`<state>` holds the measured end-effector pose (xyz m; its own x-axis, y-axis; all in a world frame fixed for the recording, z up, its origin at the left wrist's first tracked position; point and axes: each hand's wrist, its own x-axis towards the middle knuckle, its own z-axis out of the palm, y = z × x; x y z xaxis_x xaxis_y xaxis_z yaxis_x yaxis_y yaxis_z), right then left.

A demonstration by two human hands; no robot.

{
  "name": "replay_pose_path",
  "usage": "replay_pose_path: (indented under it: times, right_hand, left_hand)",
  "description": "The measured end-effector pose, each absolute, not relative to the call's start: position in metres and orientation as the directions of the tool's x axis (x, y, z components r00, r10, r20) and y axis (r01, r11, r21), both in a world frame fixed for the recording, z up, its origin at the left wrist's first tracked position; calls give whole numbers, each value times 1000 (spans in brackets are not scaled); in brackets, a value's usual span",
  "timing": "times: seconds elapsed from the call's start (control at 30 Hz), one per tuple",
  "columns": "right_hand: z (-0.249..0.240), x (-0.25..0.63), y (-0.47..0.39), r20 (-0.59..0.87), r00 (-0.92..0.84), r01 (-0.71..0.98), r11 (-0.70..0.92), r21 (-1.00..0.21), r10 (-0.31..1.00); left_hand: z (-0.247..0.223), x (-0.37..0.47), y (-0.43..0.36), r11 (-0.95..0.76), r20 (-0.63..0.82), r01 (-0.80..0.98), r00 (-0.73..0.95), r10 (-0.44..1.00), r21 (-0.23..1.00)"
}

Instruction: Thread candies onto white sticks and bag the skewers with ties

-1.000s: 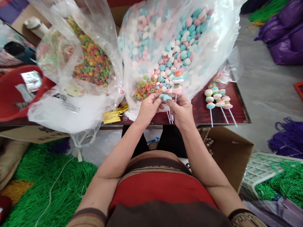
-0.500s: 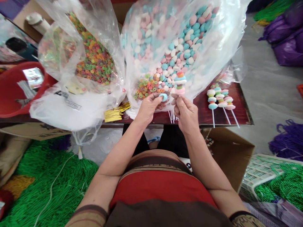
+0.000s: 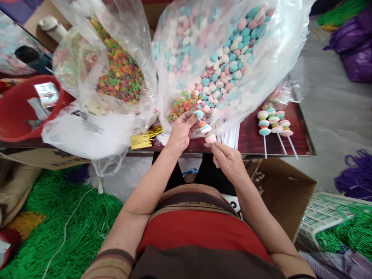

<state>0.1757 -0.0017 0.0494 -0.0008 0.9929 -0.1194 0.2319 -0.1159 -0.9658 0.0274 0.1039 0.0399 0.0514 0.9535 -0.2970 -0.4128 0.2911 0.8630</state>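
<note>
My left hand (image 3: pixel 181 130) pinches a blue marshmallow (image 3: pixel 198 114) between thumb and fingertips, at the upper tip of a candy skewer (image 3: pixel 205 128). My right hand (image 3: pixel 228 158) is closed on the lower end of that skewer's white stick, most of which the fingers hide. Pink, white and blue marshmallows and gummy rings are threaded on it, and it tilts up toward the left hand. Just beyond the hands lie loose gummy rings (image 3: pixel 182 105) and loose marshmallows (image 3: pixel 213 87) in a large clear plastic bag (image 3: pixel 261 73).
Finished skewers (image 3: pixel 274 124) lie at the table's right end. White sticks (image 3: pixel 229 135) lie by my right hand, yellow twist ties (image 3: pixel 145 137) to the left. A bag of gummy rings (image 3: pixel 122 77) and a red basin (image 3: pixel 17 89) stand left. An open cardboard box (image 3: pixel 290 193) is below right.
My right hand has come down and turned the skewer so its tip points left. The blue marshmallow in my left hand now meets that tip. The view has shifted slightly.
</note>
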Motion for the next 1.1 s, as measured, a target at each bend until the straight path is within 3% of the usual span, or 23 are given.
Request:
replay_pose_path:
  times: [0.5,0.77,1.1]
  right_hand:
    - [49,174,-1,-161,47,136,-166,-977,986]
    - [55,167,0,-245,76,27,-248,-968,966]
    - [48,131,-1,-241,94,-92,-232,-968,966]
  left_hand:
    - [33,26,99,144,-156,-289,-16,988,946]
    - [37,23,92,-46,45,-16,-60,997,999]
    - [47,31,78,-90,105,142,-101,989,986]
